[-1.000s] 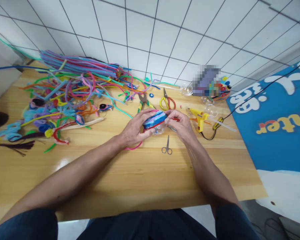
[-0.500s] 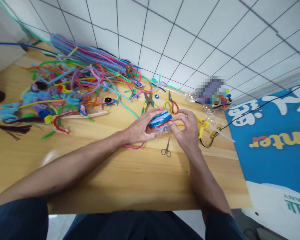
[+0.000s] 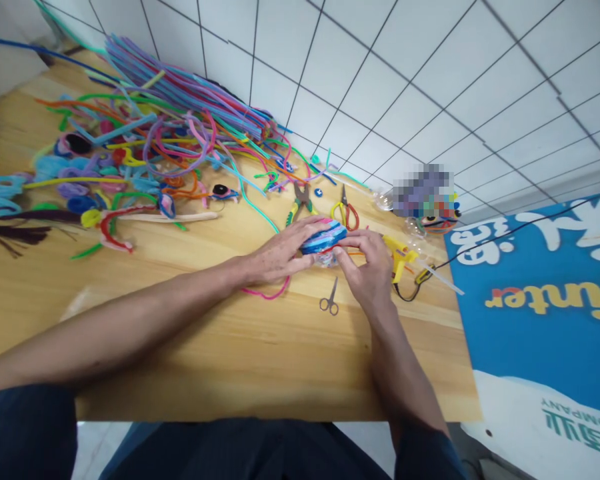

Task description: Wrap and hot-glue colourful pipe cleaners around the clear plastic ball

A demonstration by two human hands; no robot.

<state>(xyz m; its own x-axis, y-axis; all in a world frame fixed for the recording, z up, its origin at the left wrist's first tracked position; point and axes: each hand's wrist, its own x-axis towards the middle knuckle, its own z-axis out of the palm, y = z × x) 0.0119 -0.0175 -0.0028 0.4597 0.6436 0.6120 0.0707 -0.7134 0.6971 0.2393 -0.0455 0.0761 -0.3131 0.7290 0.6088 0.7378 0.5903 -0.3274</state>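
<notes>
My left hand point(image 3: 283, 250) is clamped on a striped ball point(image 3: 325, 238), fingers spread over the top and thumb below. The ball sits right of the table's point(image 3: 260, 360) middle, between its near and far edges; clear plastic shows underneath. My right hand point(image 3: 367, 267) is clamped on the ball's right end, thumb against a red strip along the lower rim. Half a second ago the right fingers arched higher; now they lie flatter and closer to the ball. The view has also swung, so more of the blue sign point(image 3: 540, 280) beyond the table's right edge shows.

A pink pipe cleaner point(image 3: 265, 295) loops out below my left wrist. Small scissors point(image 3: 330, 298) lie just on the near-edge side of the ball. Toward the far edge are pliers point(image 3: 301, 195), their handle ends partly hidden by my left hand, a blue button point(image 3: 319, 193) and bigger scissors point(image 3: 351, 217), partly covered by the ball. A yellow glue gun point(image 3: 400, 257) crowds my right hand on the right-edge side. A tangled heap of pipe cleaners point(image 3: 130, 160) fills the far left corner.
</notes>
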